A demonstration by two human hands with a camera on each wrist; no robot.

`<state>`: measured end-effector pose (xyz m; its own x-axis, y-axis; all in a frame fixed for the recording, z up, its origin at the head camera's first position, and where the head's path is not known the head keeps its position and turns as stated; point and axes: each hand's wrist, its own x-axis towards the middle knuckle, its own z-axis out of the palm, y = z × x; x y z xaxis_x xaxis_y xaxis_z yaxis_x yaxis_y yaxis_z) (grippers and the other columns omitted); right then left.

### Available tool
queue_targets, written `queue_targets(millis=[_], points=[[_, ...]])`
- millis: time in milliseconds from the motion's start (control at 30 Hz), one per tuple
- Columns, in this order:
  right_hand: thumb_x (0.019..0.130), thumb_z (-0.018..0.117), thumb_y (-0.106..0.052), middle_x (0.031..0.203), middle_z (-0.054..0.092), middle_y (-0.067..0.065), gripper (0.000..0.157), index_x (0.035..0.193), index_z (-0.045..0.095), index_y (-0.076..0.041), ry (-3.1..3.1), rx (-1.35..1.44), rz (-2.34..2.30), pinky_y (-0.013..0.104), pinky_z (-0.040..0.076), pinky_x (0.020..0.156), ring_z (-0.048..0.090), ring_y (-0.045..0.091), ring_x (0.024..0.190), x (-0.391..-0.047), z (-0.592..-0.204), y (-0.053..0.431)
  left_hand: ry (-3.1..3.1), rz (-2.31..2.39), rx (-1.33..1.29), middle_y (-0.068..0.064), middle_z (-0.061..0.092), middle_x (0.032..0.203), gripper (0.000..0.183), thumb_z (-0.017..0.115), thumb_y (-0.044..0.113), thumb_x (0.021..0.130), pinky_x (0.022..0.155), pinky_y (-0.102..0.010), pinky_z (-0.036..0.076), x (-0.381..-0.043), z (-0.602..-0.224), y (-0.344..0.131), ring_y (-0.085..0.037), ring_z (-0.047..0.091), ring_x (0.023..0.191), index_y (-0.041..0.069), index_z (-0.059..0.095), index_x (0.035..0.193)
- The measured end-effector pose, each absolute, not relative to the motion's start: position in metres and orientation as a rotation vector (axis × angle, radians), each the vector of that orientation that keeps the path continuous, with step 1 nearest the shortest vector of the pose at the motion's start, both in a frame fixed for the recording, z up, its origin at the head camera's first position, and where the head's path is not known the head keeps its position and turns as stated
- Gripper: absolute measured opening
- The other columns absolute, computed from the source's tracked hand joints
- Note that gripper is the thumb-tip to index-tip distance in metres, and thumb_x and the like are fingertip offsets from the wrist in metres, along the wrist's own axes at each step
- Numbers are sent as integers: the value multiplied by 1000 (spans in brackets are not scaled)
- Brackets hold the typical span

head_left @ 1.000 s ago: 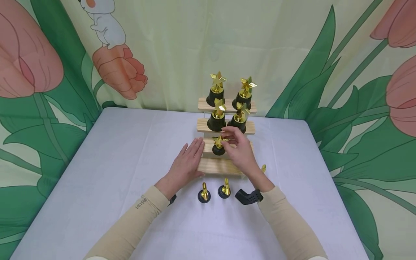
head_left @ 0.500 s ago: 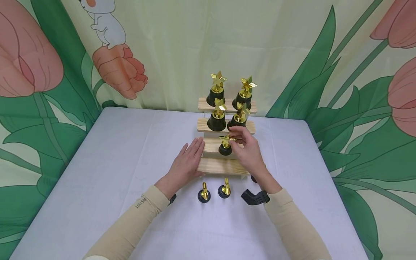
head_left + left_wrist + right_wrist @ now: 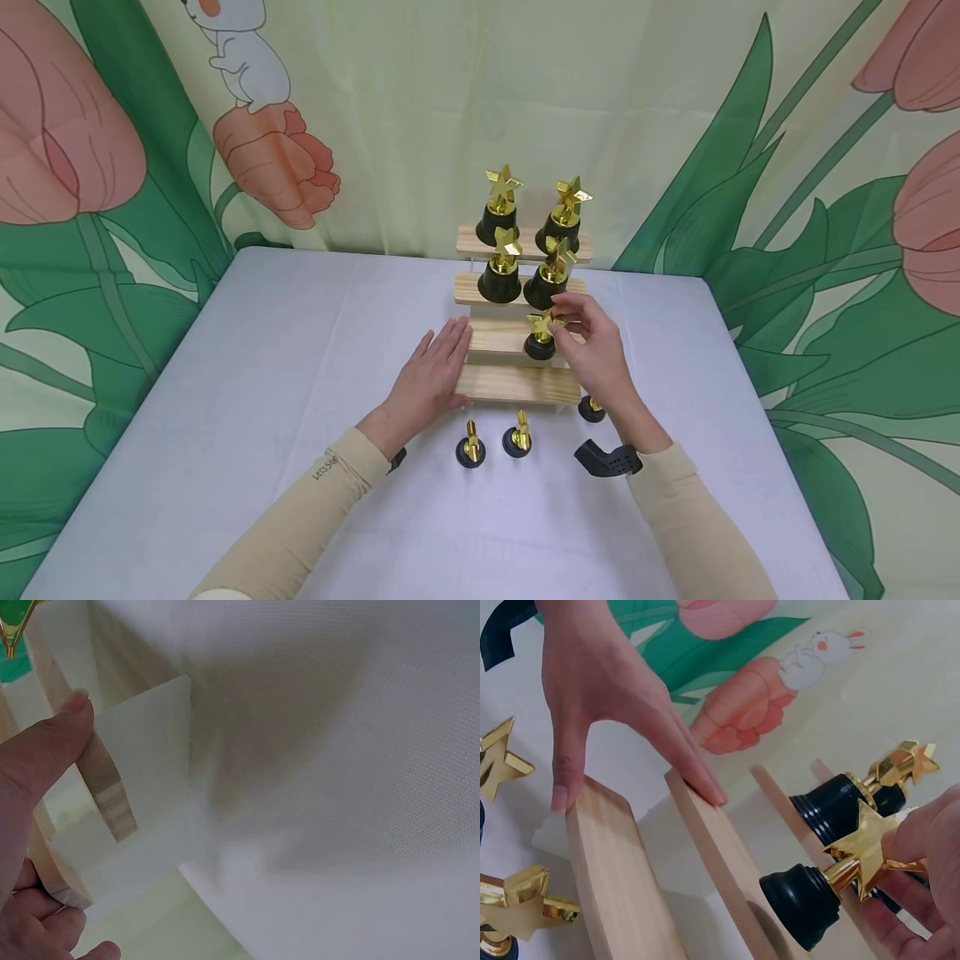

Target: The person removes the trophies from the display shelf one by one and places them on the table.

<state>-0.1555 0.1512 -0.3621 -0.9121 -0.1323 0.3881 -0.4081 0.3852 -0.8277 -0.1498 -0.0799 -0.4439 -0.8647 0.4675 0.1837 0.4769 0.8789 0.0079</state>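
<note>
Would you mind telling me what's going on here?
A person's right hand pinches a small gold star trophy with a black base at the right part of the second-lowest pale wooden shelf of a stepped stand; whether its base touches is hard to tell. The left hand rests against the stand's left side. Four larger gold star trophies with black bases stand two apiece on the upper two shelves, and three small star trophies stand on the white cloth-covered table in front.

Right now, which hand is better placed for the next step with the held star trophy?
Probably the right hand: it pinches the star trophy close to the second-lowest shelf. The left hand rests against the left end of the wooden stand, away from the trophy.
</note>
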Motion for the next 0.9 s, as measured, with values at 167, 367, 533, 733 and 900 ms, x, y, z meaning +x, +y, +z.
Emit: queue_targets(millis=[167,367,533,733,900], points=[[83,56,4,104,56,15,35,117,50,1,-2402,459,1521,39,48,86,56,25,97,-154,-363,157,-2880,-93,-725,-10,11,151,113,76,49,60,112,-44,18,-150,-444,-80,-23,13,139,3,14,143],[83,56,4,106,56,15,35,117,50,0,-2398,430,1512,33,48,85,56,23,98,-154,-365,164,-2878,-98,-727,-10,11,151,114,77,48,60,112,-44,18,-149,-443,-80,-23,13,139,3,14,143],[83,57,3,105,57,15,35,117,50,0,-2393,408,1496,30,49,85,56,22,97,-154,-366,170,-2875,-106,-731,-11,12,151,113,77,47,60,112,-44,19,-149,-442,-80,-24,13,139,2,15,143],[83,57,3,105,57,15,36,118,50,0,-2392,379,1470,24,49,85,56,23,97,-154,-368,179,-2880,-107,-729,-10,12,151,113,77,47,60,112,-44,19,-149,-442,-80,-23,13,139,2,15,143],[83,57,4,105,57,15,36,118,50,0,-2386,342,1450,20,48,84,56,23,97,-152,-368,185,-2882,-102,-728,-11,12,151,113,77,47,61,112,-44,19,-149,-441,-79,-24,13,139,2,15,143]])
